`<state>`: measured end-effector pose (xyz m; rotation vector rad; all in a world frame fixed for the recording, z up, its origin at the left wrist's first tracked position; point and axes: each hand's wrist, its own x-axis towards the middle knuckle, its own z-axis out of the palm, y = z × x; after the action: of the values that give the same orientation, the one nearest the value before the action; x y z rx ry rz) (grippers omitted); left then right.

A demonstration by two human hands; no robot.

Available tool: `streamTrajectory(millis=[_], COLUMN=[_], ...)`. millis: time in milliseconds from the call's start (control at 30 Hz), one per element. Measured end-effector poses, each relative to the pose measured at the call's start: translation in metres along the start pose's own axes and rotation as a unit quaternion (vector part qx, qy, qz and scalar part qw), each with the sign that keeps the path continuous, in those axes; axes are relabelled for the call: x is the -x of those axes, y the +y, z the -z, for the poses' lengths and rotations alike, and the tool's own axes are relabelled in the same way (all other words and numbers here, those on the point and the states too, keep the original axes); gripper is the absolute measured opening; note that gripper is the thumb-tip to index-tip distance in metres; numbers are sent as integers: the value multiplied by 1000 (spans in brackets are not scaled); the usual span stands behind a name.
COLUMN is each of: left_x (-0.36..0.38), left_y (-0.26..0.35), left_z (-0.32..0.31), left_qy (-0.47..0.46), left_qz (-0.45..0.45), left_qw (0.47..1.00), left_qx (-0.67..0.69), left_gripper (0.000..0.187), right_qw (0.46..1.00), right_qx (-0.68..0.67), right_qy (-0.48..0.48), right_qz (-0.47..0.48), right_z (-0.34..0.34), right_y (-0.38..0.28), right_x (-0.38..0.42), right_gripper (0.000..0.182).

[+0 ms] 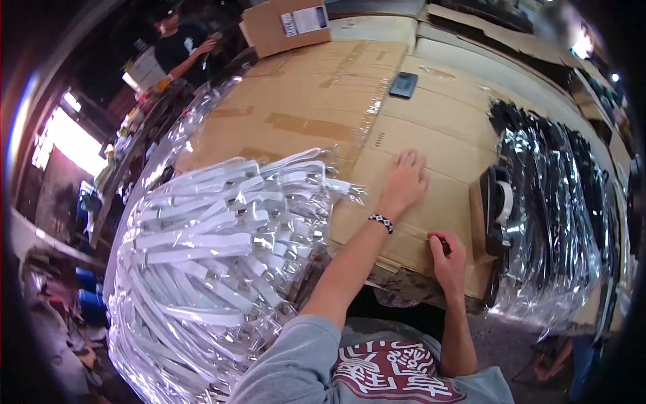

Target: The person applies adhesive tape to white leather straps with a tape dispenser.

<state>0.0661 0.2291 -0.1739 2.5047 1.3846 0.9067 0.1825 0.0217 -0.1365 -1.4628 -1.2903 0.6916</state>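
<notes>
My left hand (405, 183), with a black-and-white bracelet at the wrist, lies palm down on the cardboard sheet (444, 158), fingers stretched forward. Closer to my body, my right hand (449, 261) rests at the sheet's near edge with its fingers curled in. A dark spot shows between its thumb and fingers, and I cannot make out whether it is a thing held. To the right of that hand stands a black tape dispenser (496, 209) with a pale roll. On my left is a large heap of white straps (202, 249) in clear plastic bags.
Black straps (552, 202) in clear plastic are piled at the right. A dark phone (403, 85) lies farther up the cardboard. At the back stands a cardboard box (286, 27) with a white label. Another person (182, 50) is at the upper left.
</notes>
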Motion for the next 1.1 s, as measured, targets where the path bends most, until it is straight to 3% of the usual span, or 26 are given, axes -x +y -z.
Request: streamTrajectory(millis=[100, 400, 533, 833, 933, 1100], left_x=[1, 6, 5, 6, 3, 3], left_y=[-1, -2, -2, -6, -5, -7], left_z=[-1, -1, -2, -9, -6, -7], left_qy=[2, 3, 13, 27, 30, 31], left_qz=[5, 4, 3, -1, 1, -11], left_qw=[1000, 1000, 1000, 999, 999, 999], left_qx=[-10, 7, 9, 25, 32, 27], left_gripper=[50, 50, 50, 47, 46, 47], right_qw=[999, 1000, 999, 999, 1000, 999], right_qx=[-2, 6, 38, 21, 17, 14], right_qy=[5, -1, 0, 6, -2, 21], right_qz=[32, -6, 34, 32, -8, 26], right_z=[-2, -2, -2, -2, -1, -3], right_y=[8, 11, 3, 7, 10, 8], right_x=[-1, 2, 2, 2, 2, 3], right_gripper=[13, 14, 14, 14, 13, 13])
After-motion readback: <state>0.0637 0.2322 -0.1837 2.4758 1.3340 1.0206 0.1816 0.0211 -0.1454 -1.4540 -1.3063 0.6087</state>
